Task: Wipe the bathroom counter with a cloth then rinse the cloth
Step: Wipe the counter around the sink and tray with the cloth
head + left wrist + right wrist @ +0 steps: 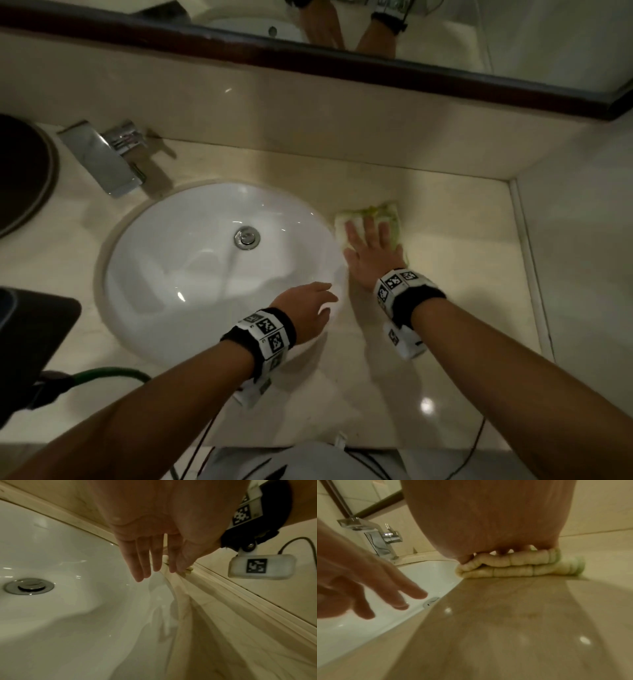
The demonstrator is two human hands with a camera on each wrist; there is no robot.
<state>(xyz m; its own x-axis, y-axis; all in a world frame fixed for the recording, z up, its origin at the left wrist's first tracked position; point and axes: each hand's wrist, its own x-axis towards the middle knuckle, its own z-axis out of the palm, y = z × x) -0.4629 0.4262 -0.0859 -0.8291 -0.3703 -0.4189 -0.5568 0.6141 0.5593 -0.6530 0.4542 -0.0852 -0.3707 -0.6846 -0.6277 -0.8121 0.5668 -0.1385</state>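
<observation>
A folded white and green cloth (pixel 368 216) (pixel 518 566) lies on the beige counter (pixel 455 274) just right of the white sink (pixel 191 274). My right hand (pixel 370 246) presses flat on the cloth with straight, spread fingers. My left hand (pixel 308 308) (pixel 150 555) hovers over the sink's right rim, fingers straight and relaxed, holding nothing. In the right wrist view the left hand (pixel 373 585) shows at the left, above the basin.
A chrome faucet (pixel 106 154) (pixel 382 536) stands behind the sink at the back left, and the drain (pixel 246 237) (pixel 29 586) is shut. A mirror with a dark frame (pixel 342 58) runs above the backsplash. A wall (pixel 582 240) bounds the counter on the right. Dark objects (pixel 24 171) sit at the left edge.
</observation>
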